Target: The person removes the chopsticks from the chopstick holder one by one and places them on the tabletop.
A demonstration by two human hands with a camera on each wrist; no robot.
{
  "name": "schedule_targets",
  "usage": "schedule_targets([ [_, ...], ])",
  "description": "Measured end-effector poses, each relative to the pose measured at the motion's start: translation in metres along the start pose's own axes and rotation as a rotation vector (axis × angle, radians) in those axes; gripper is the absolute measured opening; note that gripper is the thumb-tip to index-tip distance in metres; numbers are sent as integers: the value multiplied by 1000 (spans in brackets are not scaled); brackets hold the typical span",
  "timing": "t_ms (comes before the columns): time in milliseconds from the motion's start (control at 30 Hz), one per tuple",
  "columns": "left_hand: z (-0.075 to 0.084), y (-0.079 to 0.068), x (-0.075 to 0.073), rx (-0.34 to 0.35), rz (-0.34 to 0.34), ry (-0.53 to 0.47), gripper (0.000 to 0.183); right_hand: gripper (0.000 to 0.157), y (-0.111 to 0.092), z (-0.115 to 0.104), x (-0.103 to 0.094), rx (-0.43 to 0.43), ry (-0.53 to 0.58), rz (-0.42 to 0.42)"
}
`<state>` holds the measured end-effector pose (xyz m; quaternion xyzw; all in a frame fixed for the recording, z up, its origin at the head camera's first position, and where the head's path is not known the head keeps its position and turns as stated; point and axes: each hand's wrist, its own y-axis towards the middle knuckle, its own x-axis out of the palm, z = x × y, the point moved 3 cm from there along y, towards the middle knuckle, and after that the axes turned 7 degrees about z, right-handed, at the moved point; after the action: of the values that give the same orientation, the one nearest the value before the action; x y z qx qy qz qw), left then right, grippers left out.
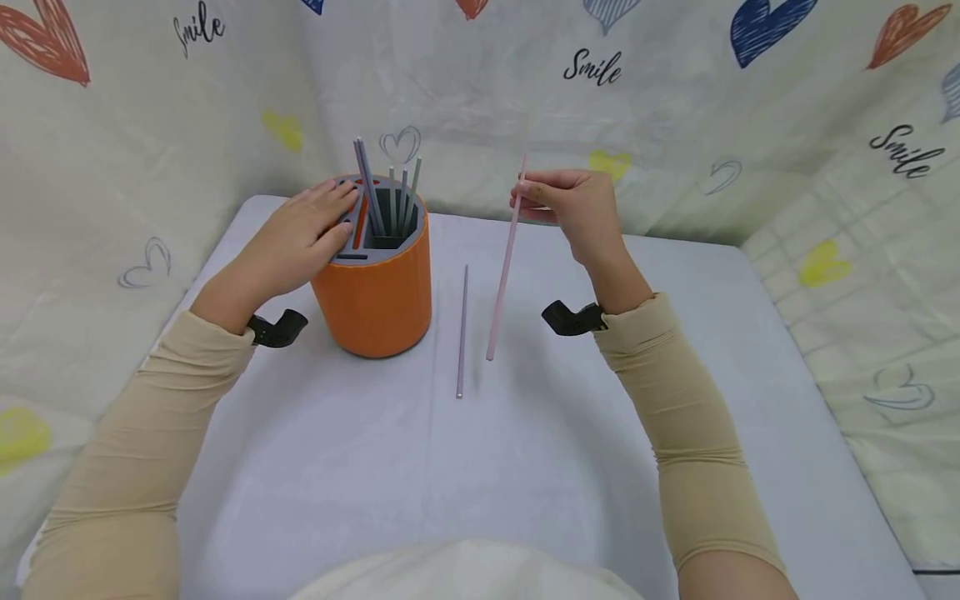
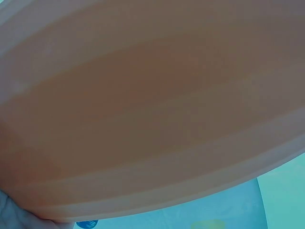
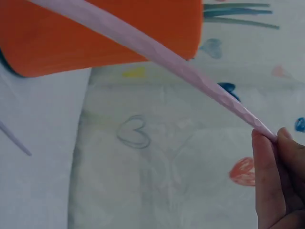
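Stick (image 1: 505, 275) is pinched near its top by the right hand (image 1: 576, 204), its long end toward six o'clock; at eight o'clock, an orange cup (image 1: 378, 308) is touched by the flat left hand (image 1: 303, 233).

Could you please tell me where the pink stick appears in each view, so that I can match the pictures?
Head: the pink stick slants just right of centre, its top in the right hand.
Left wrist: not in it.
Right wrist: it runs diagonally from top left to the hand at lower right.
Shared landmark: the orange cup, seen in all three views.
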<state>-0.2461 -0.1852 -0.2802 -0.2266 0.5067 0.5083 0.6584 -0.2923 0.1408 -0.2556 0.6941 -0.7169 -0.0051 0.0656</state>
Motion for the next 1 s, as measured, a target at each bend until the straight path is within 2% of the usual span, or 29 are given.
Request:
schedule_targets([
  [233, 2, 1, -1, -5, -1, 1, 57, 12, 20, 52, -11, 221, -80, 13],
  [333, 2, 0, -1, -1, 4, 0, 57, 19, 25, 70, -12, 307, -98, 23],
  [467, 2, 0, -1, 3, 13, -1, 56, 33, 30, 89, -13, 379, -105, 23],
  [567, 2, 0, -1, 3, 14, -2, 56, 35, 33, 103, -14, 411, -114, 18],
  [800, 2, 0, 0, -7, 11, -3, 56, 20, 35, 129, -14, 459, -125, -4],
  [1000, 2, 1, 0, -8, 9, -2, 56, 26, 37, 144, -10, 481, -143, -12],
])
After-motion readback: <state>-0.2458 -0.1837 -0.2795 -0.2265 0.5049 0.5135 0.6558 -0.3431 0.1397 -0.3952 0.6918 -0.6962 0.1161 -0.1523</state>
